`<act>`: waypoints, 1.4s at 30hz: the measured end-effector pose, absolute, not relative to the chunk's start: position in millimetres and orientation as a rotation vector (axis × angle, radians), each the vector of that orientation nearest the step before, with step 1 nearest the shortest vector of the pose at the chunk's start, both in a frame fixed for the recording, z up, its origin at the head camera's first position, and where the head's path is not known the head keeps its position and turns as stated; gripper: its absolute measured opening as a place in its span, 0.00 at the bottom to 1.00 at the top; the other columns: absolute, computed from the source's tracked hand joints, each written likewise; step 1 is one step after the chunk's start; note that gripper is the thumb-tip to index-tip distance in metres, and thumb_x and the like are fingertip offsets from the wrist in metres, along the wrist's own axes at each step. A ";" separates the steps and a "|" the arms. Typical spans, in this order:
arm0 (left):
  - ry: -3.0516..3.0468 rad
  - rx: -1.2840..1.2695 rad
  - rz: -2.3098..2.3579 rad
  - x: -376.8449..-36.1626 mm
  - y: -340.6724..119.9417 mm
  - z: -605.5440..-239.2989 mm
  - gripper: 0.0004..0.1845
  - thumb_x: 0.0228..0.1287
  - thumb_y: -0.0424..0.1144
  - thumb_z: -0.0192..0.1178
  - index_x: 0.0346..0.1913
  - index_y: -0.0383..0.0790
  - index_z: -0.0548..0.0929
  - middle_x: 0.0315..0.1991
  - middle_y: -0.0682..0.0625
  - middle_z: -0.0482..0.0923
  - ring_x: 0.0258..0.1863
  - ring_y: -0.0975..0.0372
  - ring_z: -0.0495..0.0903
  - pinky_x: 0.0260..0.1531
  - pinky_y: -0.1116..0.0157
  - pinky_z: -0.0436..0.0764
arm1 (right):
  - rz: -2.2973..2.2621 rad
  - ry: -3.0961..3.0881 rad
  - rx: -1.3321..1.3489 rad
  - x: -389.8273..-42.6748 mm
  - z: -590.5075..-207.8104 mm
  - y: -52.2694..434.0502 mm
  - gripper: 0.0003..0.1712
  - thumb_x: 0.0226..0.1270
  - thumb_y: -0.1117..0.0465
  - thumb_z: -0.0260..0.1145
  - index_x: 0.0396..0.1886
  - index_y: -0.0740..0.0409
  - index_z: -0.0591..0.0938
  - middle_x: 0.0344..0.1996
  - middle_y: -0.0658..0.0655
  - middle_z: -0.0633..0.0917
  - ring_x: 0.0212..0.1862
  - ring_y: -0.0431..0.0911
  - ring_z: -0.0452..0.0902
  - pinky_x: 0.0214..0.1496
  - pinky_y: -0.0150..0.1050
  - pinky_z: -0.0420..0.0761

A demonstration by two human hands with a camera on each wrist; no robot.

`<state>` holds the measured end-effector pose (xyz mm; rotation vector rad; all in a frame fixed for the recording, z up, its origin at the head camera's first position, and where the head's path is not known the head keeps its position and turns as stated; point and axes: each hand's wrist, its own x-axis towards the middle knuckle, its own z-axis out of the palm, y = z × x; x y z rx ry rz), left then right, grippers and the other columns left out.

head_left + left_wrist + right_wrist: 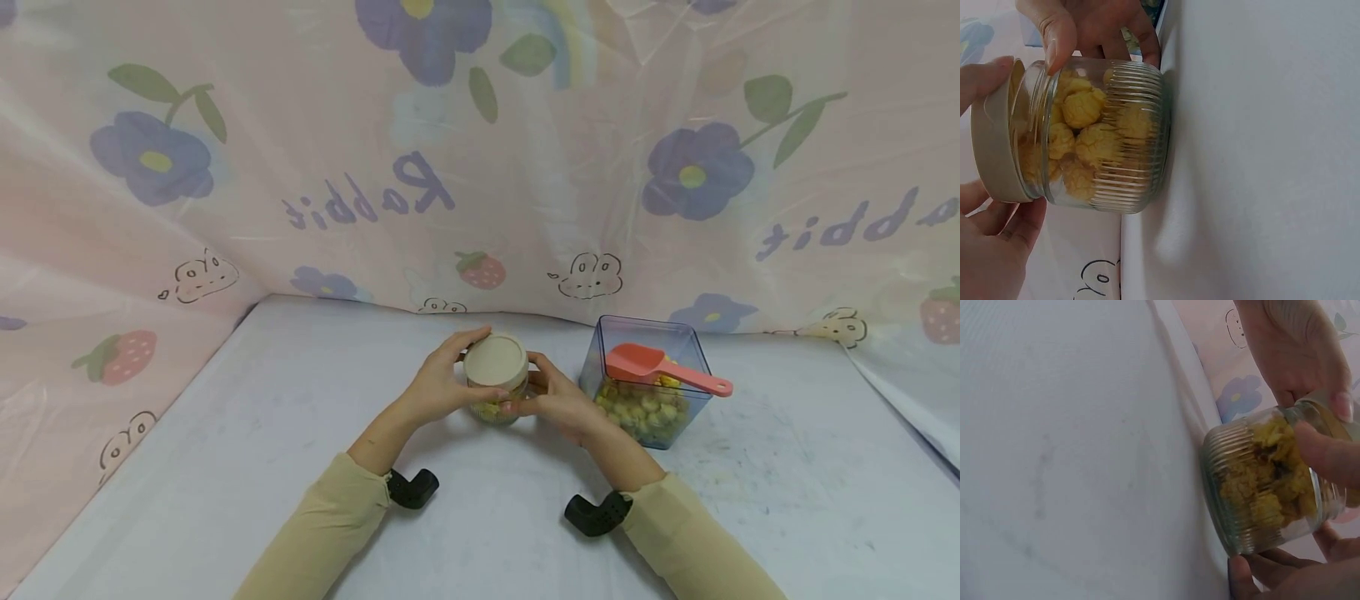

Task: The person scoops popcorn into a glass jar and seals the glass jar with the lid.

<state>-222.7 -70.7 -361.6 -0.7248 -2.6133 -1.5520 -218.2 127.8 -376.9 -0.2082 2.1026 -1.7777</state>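
Observation:
A ribbed glass jar (1138, 137) stands upright on the white table, holding yellow popcorn (1094, 144). On its mouth sits a beige lid (496, 361), slightly tilted in the left wrist view. My left hand (441, 379) grips the lid from the left, thumb on the near side and fingers on the far side. From the right, my right hand (562, 404) holds the glass body, its thumb near the jar's neck and its other fingers around the side and near the base. The head view hides part of the jar behind both hands.
Close to my right hand stands a clear bluish square container (592, 362) with popcorn (645, 412) inside. A red scoop (637, 364) lies across its top, handle over the right rim. Behind the white table (262, 433) hangs a patterned pink curtain (525, 183).

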 end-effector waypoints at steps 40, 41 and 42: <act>-2.688 -0.926 -1.638 -229.9 -81.0 -360.8 0.44 0.51 0.33 0.72 0.70 0.32 0.61 0.68 0.40 0.63 0.67 0.49 0.64 0.69 0.53 0.62 | -1.789 2.084 -0.254 -218.2 -377.3 129.2 0.48 0.56 0.69 0.71 0.73 0.56 0.55 0.67 0.69 0.65 0.71 0.61 0.57 0.69 0.59 0.61; -2.693 -0.929 -1.642 -230.0 -80.8 -360.6 0.44 0.51 0.33 0.72 0.70 0.32 0.61 0.68 0.40 0.63 0.67 0.49 0.64 0.69 0.53 0.62 | -1.785 2.085 -0.254 -218.1 -377.6 129.4 0.48 0.55 0.69 0.71 0.73 0.56 0.56 0.67 0.69 0.65 0.71 0.61 0.56 0.70 0.59 0.61; -2.696 -0.932 -1.650 -229.7 -80.6 -360.3 0.44 0.52 0.33 0.72 0.70 0.32 0.61 0.68 0.40 0.63 0.67 0.49 0.64 0.70 0.53 0.62 | -1.783 2.086 -0.254 -218.1 -377.8 129.4 0.48 0.55 0.69 0.71 0.73 0.56 0.56 0.67 0.69 0.65 0.71 0.61 0.56 0.70 0.59 0.60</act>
